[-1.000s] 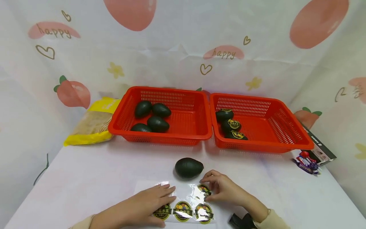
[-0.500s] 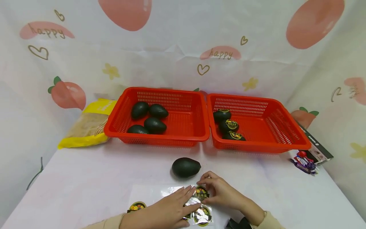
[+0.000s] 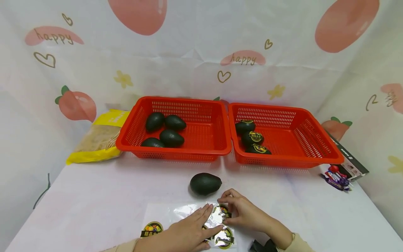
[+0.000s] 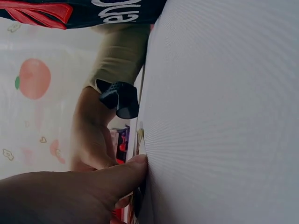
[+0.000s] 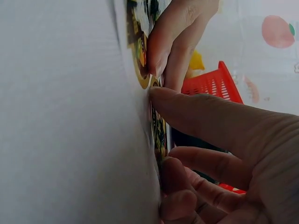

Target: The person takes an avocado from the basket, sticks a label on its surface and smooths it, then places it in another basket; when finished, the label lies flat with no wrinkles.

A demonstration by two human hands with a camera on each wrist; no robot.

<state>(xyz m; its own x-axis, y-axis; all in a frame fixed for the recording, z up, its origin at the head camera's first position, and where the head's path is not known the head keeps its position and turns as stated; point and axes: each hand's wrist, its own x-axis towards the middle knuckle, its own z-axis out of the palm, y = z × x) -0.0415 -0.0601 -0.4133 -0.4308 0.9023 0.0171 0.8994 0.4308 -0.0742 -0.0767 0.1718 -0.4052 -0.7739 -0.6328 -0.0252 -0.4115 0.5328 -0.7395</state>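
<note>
Head view — sticker sheet (image 3: 176, 214) long axis left-right; left hand (image 3: 189, 229) flat pressing, right hand (image 3: 244, 211) pinching sticker (image 3: 222, 212).

Head view high, wrist views table-level

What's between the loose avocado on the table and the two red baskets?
Nothing: in the head view only bare white table lies between the loose avocado and the left basket and right basket.
</note>
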